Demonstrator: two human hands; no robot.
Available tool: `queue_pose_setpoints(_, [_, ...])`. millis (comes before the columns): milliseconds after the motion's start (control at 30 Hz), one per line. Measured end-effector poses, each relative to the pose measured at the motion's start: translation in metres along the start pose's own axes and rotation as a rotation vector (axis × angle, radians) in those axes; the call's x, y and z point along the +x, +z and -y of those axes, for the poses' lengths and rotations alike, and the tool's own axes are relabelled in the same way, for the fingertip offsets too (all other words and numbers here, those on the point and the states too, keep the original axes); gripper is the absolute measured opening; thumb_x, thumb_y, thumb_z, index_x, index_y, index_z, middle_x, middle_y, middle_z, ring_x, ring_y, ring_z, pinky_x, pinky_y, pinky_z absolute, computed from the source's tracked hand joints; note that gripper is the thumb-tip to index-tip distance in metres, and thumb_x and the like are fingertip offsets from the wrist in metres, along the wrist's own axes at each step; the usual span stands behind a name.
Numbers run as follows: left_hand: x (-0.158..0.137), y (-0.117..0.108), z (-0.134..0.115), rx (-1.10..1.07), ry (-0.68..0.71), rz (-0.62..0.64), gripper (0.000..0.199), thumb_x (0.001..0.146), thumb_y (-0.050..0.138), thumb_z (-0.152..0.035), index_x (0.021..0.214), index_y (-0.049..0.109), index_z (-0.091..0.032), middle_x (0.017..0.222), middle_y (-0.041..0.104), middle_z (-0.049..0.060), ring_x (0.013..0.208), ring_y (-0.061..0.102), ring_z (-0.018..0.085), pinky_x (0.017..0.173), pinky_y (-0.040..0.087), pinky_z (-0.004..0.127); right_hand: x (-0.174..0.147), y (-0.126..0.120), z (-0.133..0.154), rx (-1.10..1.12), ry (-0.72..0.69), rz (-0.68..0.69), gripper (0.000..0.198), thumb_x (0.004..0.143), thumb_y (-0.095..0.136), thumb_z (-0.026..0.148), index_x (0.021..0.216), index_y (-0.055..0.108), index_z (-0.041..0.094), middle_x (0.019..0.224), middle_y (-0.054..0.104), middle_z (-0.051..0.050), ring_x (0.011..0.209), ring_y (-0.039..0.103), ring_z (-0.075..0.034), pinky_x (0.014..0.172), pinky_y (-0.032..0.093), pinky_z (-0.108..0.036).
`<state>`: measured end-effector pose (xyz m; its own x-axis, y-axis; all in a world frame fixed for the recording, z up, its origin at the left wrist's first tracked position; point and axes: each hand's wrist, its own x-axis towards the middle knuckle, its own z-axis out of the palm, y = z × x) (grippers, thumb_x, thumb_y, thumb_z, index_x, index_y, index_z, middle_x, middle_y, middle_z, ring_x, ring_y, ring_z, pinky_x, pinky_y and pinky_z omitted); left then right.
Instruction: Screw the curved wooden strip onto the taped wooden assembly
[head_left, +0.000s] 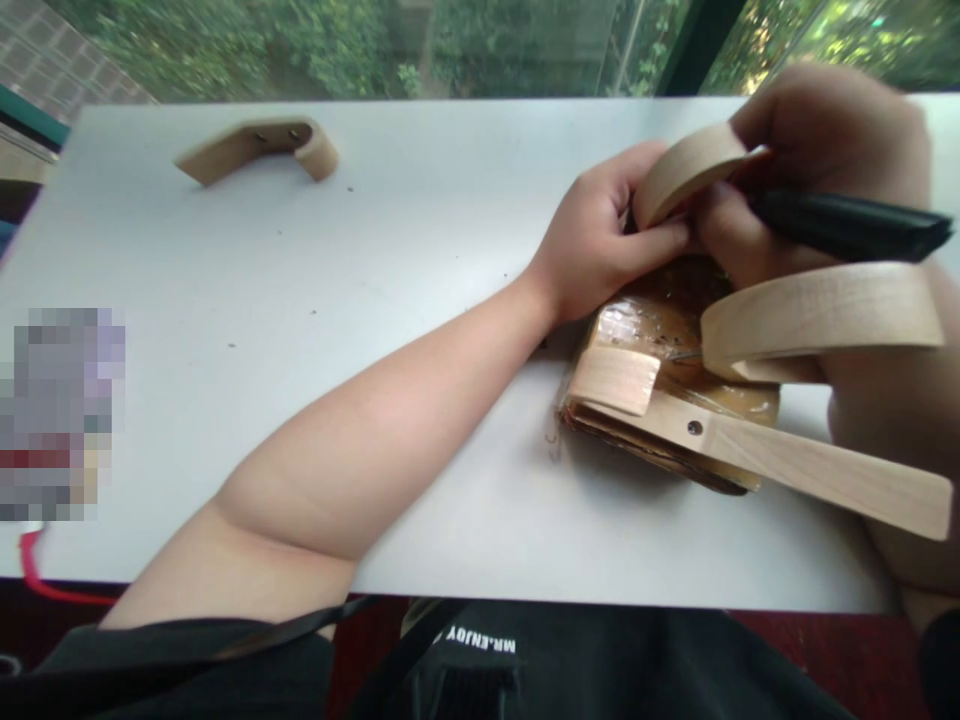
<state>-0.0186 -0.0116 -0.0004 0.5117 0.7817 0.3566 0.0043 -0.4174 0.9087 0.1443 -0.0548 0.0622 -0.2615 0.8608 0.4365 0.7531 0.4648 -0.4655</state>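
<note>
Garment: black fabric w/ strap and white lettering (pixel 484 640), nearest the camera, below table edge.
Cord: thin red cord (pixel 34 585) at near-left table edge.
Table: white tabletop (pixel 300 330), smooth, matte, a few dark specks.
Flat strip: pale wooden strip (pixel 810 465), straight, flat, one small metal screw; long axis runs left-right, far end dropping toward near-right; its left end sits on the bundle.
Bundle: brown packet (pixel 664 330) wrapped in glossy tape, layered edges at near side; lies on table right of centre, under the wood pieces. Contents can't be told.
Bent loop: curved wooden band (pixel 817 315), bent ply, open toward the left, lying across right forearm area above bundle.
Left hand: left hand (pixel 600 235) reaches in from near-left, thumb and fingers pinched on curved piece.
Curved piece: small curved wooden piece (pixel 690 165), smooth pale grain, arc rising to the right, held over bundle.
Right hand: right hand (pixel 817 150), blurred, closed round dark tool and touching curved piece.
Tool: black tool handle (pixel 847 225), long axis left-right, tip hidden by fingers.
Spare part: J-shaped wooden bracket (pixel 262 148), two holes, far-left on table, well apart from hands.
Beyond: window w/ green foliage (pixel 375 45).
</note>
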Motion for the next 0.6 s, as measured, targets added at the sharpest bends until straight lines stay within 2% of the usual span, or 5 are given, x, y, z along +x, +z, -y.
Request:
queue_pose_setpoints(67, [-0.002, 0.000, -0.001, 0.011, -0.056, 0.008, 0.053, 0.076, 0.055, -0.052, 0.106, 0.053, -0.009, 0.101, 0.056, -0.001, 0.087, 0.045, -0.014, 0.083, 0.040, 0.000, -0.003, 0.003, -0.003, 0.052, 0.078, 0.025, 0.028, 0.082, 0.051, 0.033, 0.093, 0.053, 0.007, 0.080, 0.047, -0.004, 0.070, 0.036, 0.002, 0.064, 0.027, -0.016])
queue_pose_setpoints(200, [-0.007, 0.002, -0.002, -0.012, -0.156, -0.021, 0.059, 0.070, 0.058, -0.060, 0.095, 0.051, -0.008, 0.084, 0.051, -0.001, 0.073, 0.041, -0.013, 0.069, 0.035, 0.000, -0.003, 0.010, -0.014, 0.041, -0.015, 0.052, 0.023, 0.078, 0.055, 0.031, 0.089, 0.056, 0.011, 0.076, 0.053, -0.003, 0.066, 0.042, -0.003, 0.059, 0.033, -0.018])
queue_pose_setpoints(300, [-0.010, 0.002, -0.002, -0.033, -0.221, -0.038, 0.051, 0.071, 0.059, -0.054, 0.089, 0.051, -0.007, 0.081, 0.051, -0.001, 0.071, 0.040, -0.014, 0.066, 0.033, -0.002, -0.002, 0.012, -0.019, -0.002, -0.064, 0.051, 0.018, 0.081, 0.055, 0.029, 0.091, 0.056, 0.013, 0.079, 0.054, -0.001, 0.069, 0.044, -0.003, 0.062, 0.036, -0.018])
queue_pose_setpoints(433, [-0.012, 0.001, -0.002, -0.030, -0.254, -0.035, 0.060, 0.069, 0.060, -0.061, 0.090, 0.050, -0.006, 0.080, 0.050, -0.001, 0.070, 0.040, -0.015, 0.066, 0.034, -0.002, -0.004, 0.015, -0.021, 0.018, -0.130, 0.019, 0.016, 0.084, 0.054, 0.029, 0.090, 0.052, 0.014, 0.080, 0.054, 0.000, 0.070, 0.045, -0.002, 0.062, 0.036, -0.016])
queue_pose_setpoints(600, [-0.013, 0.001, -0.002, -0.026, -0.321, -0.039, 0.069, 0.066, 0.057, -0.069, 0.089, 0.047, -0.005, 0.077, 0.047, -0.001, 0.068, 0.037, -0.015, 0.063, 0.032, -0.002, -0.008, 0.018, -0.020, 0.049, -0.066, -0.097, 0.023, 0.084, 0.060, 0.033, 0.098, 0.050, 0.016, 0.082, 0.056, 0.002, 0.068, 0.048, -0.001, 0.062, 0.040, -0.014])
